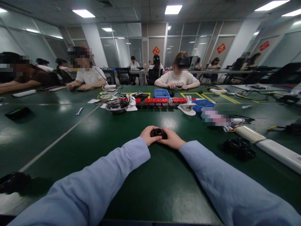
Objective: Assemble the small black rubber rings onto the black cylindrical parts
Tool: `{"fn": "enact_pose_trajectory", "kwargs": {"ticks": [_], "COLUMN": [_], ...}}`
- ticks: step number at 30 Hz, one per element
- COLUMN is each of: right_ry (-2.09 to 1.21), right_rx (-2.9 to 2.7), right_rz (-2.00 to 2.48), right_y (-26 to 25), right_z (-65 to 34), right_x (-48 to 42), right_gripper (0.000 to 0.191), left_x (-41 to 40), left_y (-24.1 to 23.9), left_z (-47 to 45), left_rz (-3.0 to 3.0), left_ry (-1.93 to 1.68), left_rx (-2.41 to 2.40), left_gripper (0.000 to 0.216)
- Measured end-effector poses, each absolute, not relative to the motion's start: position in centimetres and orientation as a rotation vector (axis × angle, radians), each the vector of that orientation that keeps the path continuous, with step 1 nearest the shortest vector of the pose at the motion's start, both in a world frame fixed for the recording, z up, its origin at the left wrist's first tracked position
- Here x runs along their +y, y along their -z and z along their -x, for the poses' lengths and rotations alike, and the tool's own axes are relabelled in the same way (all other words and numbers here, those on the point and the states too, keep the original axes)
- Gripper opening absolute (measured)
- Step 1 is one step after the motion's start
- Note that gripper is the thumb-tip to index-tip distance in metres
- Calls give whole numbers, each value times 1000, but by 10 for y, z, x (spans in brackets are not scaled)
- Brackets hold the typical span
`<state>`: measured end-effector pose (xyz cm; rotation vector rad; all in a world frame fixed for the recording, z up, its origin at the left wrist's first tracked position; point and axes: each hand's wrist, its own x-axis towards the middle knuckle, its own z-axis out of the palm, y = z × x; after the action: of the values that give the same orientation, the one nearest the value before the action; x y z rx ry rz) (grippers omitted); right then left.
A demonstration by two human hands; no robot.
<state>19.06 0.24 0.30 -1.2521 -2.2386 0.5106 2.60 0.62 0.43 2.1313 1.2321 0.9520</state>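
Observation:
Between both hands, low over the green table (131, 188), is a small black round part with a ring-shaped opening on top (158, 132). My left hand (148, 135) grips it from the left, thumb across its near side. From the right, my right hand (172, 138) closes on the same part, its thumb meeting the left thumb in front. The fingers behind the part are mostly hidden. Similar black ring-shaped parts (238, 147) lie in a cluster right of my right forearm. Another black part (14, 182) sits at the far left near edge.
Across the table's middle stand red power strips (160, 100), a metal bowl of cables (117, 107), a white clamp (188, 107) and blue bins (203, 104). A wrench (79, 111) lies left. A long white device (279, 153) lies right. Several people sit opposite.

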Motion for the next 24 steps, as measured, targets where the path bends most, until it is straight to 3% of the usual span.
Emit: {"fn": "enact_pose_trajectory", "kwargs": {"ticks": [24], "right_ry": [-660], "right_rx": [-2272], "right_rz": [1130], "right_y": [-3], "right_z": [-195], "right_x": [5], "right_gripper": [31], "left_x": [11], "left_y": [1], "left_z": [-25], "left_rz": [-2148], "left_ry": [-959], "left_rx": [1154], "left_gripper": [40]}}
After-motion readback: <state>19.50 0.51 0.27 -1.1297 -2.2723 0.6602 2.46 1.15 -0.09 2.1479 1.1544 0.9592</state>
